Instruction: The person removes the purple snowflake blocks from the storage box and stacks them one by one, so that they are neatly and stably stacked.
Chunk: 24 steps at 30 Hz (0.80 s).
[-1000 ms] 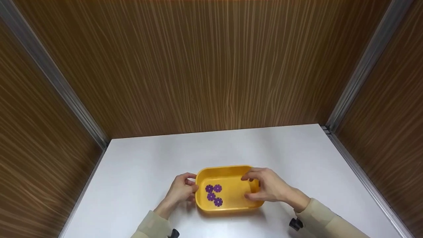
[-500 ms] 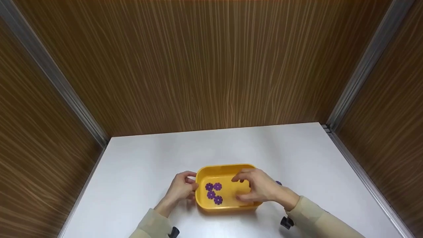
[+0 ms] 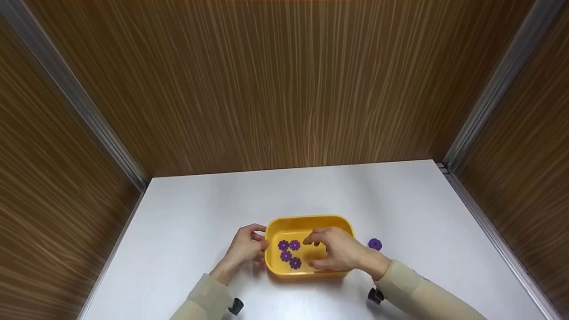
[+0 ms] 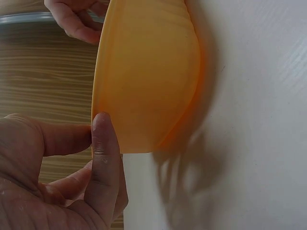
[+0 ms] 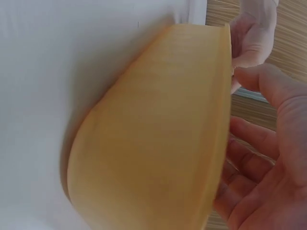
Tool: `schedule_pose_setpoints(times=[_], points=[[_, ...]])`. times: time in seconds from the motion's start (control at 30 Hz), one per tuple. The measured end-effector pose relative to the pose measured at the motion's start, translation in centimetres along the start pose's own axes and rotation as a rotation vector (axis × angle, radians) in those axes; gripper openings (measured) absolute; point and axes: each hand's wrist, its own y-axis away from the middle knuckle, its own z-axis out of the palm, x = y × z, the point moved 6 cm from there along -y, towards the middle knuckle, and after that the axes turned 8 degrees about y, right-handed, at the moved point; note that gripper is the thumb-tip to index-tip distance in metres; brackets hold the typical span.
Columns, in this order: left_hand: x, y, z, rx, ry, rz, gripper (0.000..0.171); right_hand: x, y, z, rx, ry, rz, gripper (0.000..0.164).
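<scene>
A yellow plastic tub [image 3: 310, 218] stands on the white table. Purple flower-shaped discs [image 3: 286, 256], several of them, lie flat on its floor toward the left. My left hand [image 3: 244, 245] pinches the tub's left rim; the left wrist view shows thumb and fingers [image 4: 103, 158] on either side of that edge. Over the tub's right half hovers my right hand [image 3: 340, 249], its fingers apart and loosely bent, with nothing seen between them. In the right wrist view those fingers [image 5: 252, 158] are partly hidden behind the tub's wall. The right hand hides part of the tub's floor.
One more purple disc [image 3: 375, 244] lies on the table [image 3: 213, 200], just right of the tub. Wood-grain panels [image 3: 293, 89] enclose the back and both sides, with metal posts [image 3: 493, 80] at the corners.
My right hand has moved left across the tub, toward the discs in it. The disc on the table has come out from behind the right wrist. The left hand keeps its hold.
</scene>
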Motion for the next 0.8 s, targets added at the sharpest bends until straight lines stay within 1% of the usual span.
schedule_pose_setpoints(times=[0.23, 0.43, 0.63, 0.8], points=[[0.3, -0.1, -0.1, -0.007, 0.006, 0.011, 0.049, -0.1, -0.9, 1.2, -0.061, -0.009, 0.012, 0.043], [0.3, -0.1, -0.1, -0.02, 0.041, 0.013, 0.05, -0.4, -1.7, 2.2, -0.085, -0.002, 0.003, 0.039], [0.1, 0.0, 0.0, -0.018, 0.037, 0.004, 0.049, -0.3, -2.6, 3.3, -0.155, -0.025, 0.037, 0.04], [0.0, 0.0, 0.0, -0.018, 0.034, -0.002, 0.048, -0.3, -3.4, 4.1, -0.178, -0.018, 0.015, 0.04]])
